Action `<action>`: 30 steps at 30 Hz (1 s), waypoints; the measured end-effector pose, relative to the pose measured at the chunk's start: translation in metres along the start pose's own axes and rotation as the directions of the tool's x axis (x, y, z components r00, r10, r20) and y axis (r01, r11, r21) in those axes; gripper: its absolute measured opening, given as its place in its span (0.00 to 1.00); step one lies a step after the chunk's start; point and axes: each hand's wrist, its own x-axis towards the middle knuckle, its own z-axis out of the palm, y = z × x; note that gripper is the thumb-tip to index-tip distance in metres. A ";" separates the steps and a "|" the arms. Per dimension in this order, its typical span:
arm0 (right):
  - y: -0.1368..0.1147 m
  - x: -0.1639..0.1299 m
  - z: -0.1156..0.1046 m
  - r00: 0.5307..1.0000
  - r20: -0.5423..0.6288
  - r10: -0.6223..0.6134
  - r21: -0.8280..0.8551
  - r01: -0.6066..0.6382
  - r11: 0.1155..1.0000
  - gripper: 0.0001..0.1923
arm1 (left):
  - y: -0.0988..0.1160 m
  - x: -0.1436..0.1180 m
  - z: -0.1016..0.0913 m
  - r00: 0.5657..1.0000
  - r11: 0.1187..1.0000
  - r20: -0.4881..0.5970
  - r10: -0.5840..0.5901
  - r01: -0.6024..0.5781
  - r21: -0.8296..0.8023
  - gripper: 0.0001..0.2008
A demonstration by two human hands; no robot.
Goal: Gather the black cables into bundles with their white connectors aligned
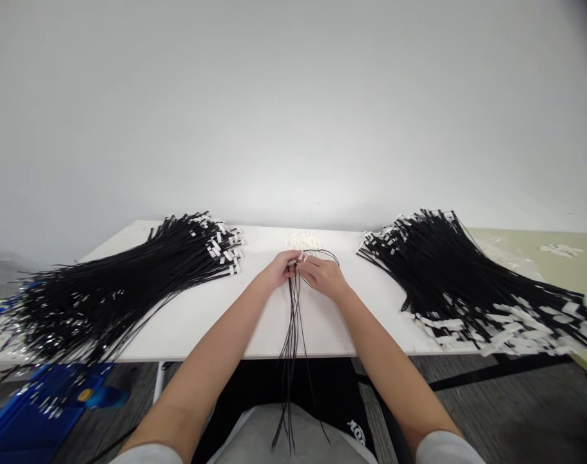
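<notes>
Both hands meet at the middle of the white rectangular bench (pixel 187 322), fingers curled in and pinched together on the top end of a small bundle of thin black cables (pixel 293 335). The left hand (pixel 279 269) closes on the bundle from its side, the right hand (pixel 323 276) from the other, and the two touch at the fingertips, where something small and white shows between them; what it is I cannot make out. From that pinch the cables run back toward the person, over the near edge of the bench, and hang loose down to the lap, while a thin black loop curls out just beyond the right hand. Just past the fingertips lies a small scatter of tiny white pieces (pixel 303 240). Well out from the left hand sprawls a big fanned heap of black cables with white tags (pixel 129 283), spilling off the bench end toward a blue plastic crate (pixel 37 412) on the floor below. Well out from the right hand lies a similar large heap of black tagged cables (pixel 457 283), its white tags bunched along the near edge. Judging by how things lie, only this handful is being worked, and both heaps are still large, so I cannot tell which one is finished stock and which is waiting.
</notes>
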 end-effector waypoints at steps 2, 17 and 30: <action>-0.002 0.000 -0.002 0.998 0.017 0.062 0.078 -0.063 0.995 0.10 | 0.000 -0.001 0.001 1.000 1.000 0.015 0.000 0.000 0.005 0.09; 0.042 0.006 -0.022 0.225 0.075 0.971 0.973 -0.231 -0.022 0.12 | 0.006 -0.006 0.007 1.000 0.998 -0.026 0.006 -0.005 0.056 0.08; 0.057 0.001 -0.041 0.274 0.259 0.926 0.964 -0.130 -0.231 0.12 | 0.003 -0.003 0.004 0.999 0.996 -0.018 0.041 -0.039 0.074 0.09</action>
